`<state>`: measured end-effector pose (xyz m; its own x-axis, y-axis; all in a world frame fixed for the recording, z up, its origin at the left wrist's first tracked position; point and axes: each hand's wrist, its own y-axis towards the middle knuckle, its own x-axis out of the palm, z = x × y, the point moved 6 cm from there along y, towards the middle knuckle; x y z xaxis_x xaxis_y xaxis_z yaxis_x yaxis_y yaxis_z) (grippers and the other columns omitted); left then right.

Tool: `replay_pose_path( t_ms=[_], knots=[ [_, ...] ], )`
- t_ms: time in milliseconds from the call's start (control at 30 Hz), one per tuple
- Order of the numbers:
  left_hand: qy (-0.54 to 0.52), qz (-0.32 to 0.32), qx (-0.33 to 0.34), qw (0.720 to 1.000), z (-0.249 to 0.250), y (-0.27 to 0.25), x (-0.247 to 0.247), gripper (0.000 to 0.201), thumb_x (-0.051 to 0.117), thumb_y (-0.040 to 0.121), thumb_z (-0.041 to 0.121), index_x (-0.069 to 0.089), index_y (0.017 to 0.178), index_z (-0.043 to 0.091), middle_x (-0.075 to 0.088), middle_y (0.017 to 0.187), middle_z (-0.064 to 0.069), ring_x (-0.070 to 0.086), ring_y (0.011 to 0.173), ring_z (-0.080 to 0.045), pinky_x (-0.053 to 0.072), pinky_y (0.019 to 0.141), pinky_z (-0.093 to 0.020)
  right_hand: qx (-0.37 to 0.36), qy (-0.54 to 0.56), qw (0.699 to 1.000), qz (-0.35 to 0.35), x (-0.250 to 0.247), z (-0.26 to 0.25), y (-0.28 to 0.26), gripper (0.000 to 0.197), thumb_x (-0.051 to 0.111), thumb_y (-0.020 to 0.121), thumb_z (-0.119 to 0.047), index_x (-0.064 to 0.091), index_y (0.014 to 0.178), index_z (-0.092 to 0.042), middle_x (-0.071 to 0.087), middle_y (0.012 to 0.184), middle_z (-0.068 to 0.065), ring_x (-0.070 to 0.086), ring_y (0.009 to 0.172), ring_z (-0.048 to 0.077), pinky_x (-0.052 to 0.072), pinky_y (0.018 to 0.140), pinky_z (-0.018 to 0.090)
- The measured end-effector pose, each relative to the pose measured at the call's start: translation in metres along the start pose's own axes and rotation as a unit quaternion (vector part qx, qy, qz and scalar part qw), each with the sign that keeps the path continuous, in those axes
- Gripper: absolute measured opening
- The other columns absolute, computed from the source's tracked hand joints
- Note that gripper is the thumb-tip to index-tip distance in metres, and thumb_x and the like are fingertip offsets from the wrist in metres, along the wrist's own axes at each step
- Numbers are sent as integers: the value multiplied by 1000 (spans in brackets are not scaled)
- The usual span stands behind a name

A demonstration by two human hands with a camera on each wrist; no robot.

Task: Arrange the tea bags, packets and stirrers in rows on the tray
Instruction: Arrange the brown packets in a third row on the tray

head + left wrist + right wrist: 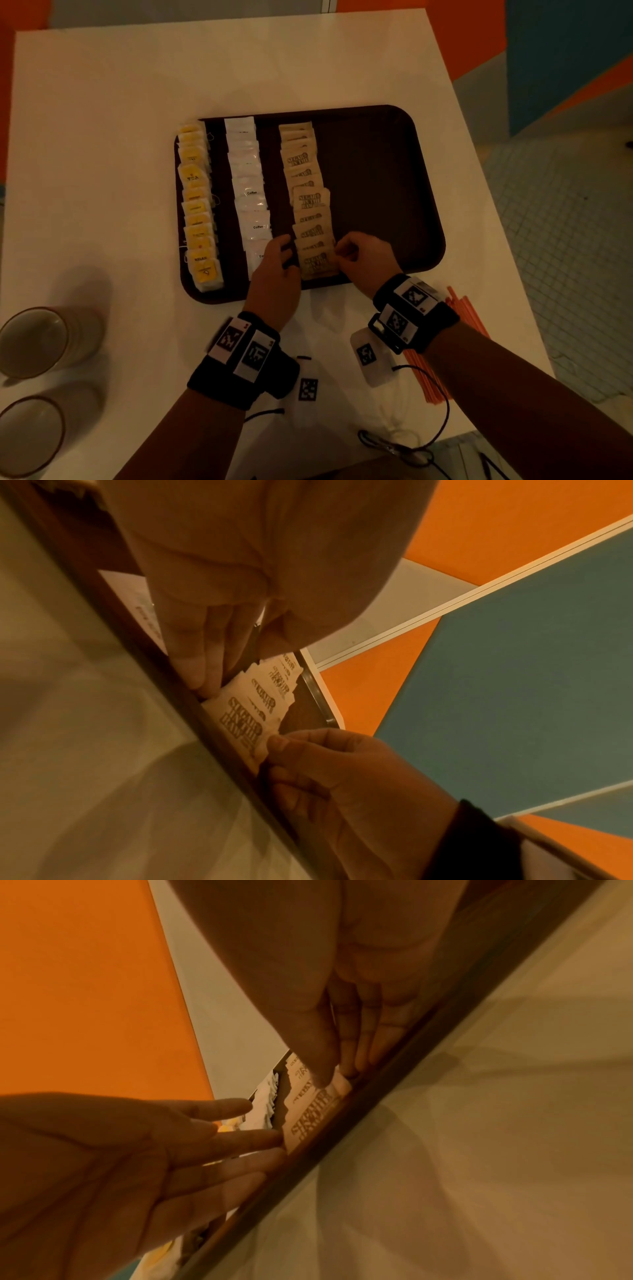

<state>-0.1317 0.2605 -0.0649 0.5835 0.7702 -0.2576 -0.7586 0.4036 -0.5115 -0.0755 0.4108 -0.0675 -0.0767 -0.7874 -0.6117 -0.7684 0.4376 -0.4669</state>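
Both hands worked at the near end of the brown sugar packets (310, 202). The left hand (274, 270) lay with straight, spread fingers, their tips touching the left edge of the nearest sugar packet (317, 262). The right hand (364, 258) had its thumb and fingers curled in a pinch on that packet's right edge. Beyond the hands the sugar packets ran away in an overlapping row on the dark brown tray (383, 192). Left of the left hand lay a row of white coffee packets (248, 185), and further left a row of yellow tea bags (198, 205). Behind the right wrist, orange stirrers (469, 318) lay on the white desk (102, 137), off the tray. Far left of the left forearm stood two paper cups (32, 337).
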Motion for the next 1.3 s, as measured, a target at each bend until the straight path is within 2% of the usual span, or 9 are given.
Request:
replay_pose_path(
  t_ms=[200, 333, 400, 467, 533, 733, 867, 1000, 1300],
  knots=[
    [-20, -10, 33, 999, 9, 4, 2, 42, 35, 93, -2, 31, 133, 10, 45, 132, -7, 44, 114, -10, 43, 90, -21, -33, -32, 998, 40, -7, -6, 4, 24, 57, 87, -12, 61, 111, -12, 55, 119, 4, 56, 98, 12, 39, 79, 14],
    [-49, -17, 28, 998, 13, 7, 6, 40, 37, 93, -2, 32, 131, 10, 45, 115, 5, 46, 106, -7, 48, 66, -8, -15, -28, 999, 16, -5, -8, 8, 30, 51, 89, -10, 59, 118, -14, 56, 125, 6, 56, 107, 15, 40, 80, 14],
    [-50, -18, 30, 998, 13, 6, 6, 41, 36, 93, -2, 32, 132, 11, 44, 115, 5, 46, 106, -6, 48, 69, -10, 2, -11, 1000, 1, -3, -5, 9, 29, 51, 89, -10, 59, 117, -14, 58, 122, 5, 56, 99, 10, 43, 72, 11],
    [-36, -17, 35, 999, 13, 7, 6, 43, 34, 93, -3, 31, 133, 12, 42, 118, 6, 42, 110, -6, 45, 84, -17, 4, -10, 1000, 9, -5, -5, 11, 29, 50, 90, -11, 59, 118, -14, 59, 120, 4, 55, 95, 7, 40, 66, 3],
    [-39, -17, 40, 998, 12, 11, 5, 46, 32, 92, -6, 30, 134, 11, 41, 123, 4, 40, 114, -7, 41, 92, -23, -10, -23, 999, 28, -9, -8, 13, 32, 48, 91, -9, 58, 121, -13, 57, 124, 5, 55, 105, 12, 37, 78, 4],
    [-62, -20, 58, 996, 21, 21, 5, 45, 32, 90, -11, 32, 132, 6, 39, 116, 7, 37, 111, -2, 41, 68, 2, -51, -22, 998, 19, -4, -16, 16, 34, 44, 90, -3, 58, 121, -10, 54, 132, 7, 51, 120, 19, 33, 96, 15],
    [-65, -17, 61, 996, 21, 27, 4, 44, 32, 89, -11, 34, 129, 8, 42, 115, 8, 40, 112, -4, 39, 88, -16, -55, 25, 998, 4, -5, -22, 16, 35, 45, 89, -1, 61, 117, -12, 58, 129, 6, 54, 117, 19, 44, 100, 27],
    [-55, -18, 72, 996, 21, 30, 2, 44, 32, 89, -9, 34, 129, 10, 44, 117, 7, 44, 111, -7, 40, 84, -15, -34, 22, 999, 21, -16, -24, 24, 39, 45, 89, -1, 56, 123, -14, 58, 127, 7, 55, 114, 18, 38, 89, 17],
    [-45, -12, 79, 996, 28, 46, 2, 44, 37, 87, -8, 34, 128, 9, 50, 116, 3, 51, 106, -11, 46, 89, -31, -9, 84, 996, -14, -7, -27, 43, 52, 41, 88, 1, 43, 134, -23, 51, 133, 4, 49, 120, 14, 42, 84, 20]
  ],
)
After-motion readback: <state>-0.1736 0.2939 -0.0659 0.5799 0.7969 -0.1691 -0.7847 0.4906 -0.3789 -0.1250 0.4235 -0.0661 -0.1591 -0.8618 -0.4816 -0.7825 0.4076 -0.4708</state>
